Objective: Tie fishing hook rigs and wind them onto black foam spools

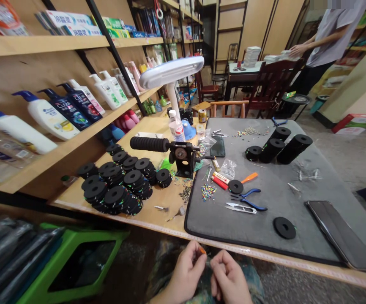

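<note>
Both hands are held close together over my lap, just below the table's front edge. My left hand (186,270) is closed in a pinch, with a small orange piece (202,251) showing between thumb and forefinger; its kind is too small to tell. Beside it, my right hand (229,276) has its fingers curled and pressed together, and whatever is in them is hidden. On the grey mat (221,228) nearest the hands lie a single black foam ring (284,228), thread snips (240,208) and blue-handled pliers (249,198).
Stacked black foam rings (116,196) crowd the table's left, beside a clamped winding device (183,158). More ring stacks (273,147) stand on the mat, with coloured beads (208,192), lighters (220,181) and a phone (341,232). A person (329,38) stands at another table behind.
</note>
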The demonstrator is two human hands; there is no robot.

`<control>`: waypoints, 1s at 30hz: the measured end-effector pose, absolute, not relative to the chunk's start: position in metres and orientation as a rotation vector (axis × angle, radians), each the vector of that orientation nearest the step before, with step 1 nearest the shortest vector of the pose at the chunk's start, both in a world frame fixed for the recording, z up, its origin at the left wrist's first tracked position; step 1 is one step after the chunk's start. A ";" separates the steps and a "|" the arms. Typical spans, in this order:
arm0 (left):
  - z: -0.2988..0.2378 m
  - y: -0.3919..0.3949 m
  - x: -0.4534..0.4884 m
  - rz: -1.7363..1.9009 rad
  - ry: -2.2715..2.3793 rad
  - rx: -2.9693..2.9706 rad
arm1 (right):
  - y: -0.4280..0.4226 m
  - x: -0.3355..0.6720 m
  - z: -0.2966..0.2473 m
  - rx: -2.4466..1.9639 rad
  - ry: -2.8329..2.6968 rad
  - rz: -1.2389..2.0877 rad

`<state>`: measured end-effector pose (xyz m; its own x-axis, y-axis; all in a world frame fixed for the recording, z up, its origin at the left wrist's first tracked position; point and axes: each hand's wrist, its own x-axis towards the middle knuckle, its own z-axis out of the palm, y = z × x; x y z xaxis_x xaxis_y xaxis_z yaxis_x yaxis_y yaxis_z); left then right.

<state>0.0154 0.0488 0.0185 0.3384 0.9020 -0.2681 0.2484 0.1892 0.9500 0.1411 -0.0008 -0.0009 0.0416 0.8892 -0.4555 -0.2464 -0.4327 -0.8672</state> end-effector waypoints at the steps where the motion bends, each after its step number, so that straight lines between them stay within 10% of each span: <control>1: 0.018 0.049 0.015 0.654 1.180 1.347 | 0.000 0.141 -0.002 -1.377 -0.689 1.582; 30: 0.017 0.049 0.009 0.701 1.151 1.608 | 0.010 0.135 0.005 -1.274 -0.515 1.650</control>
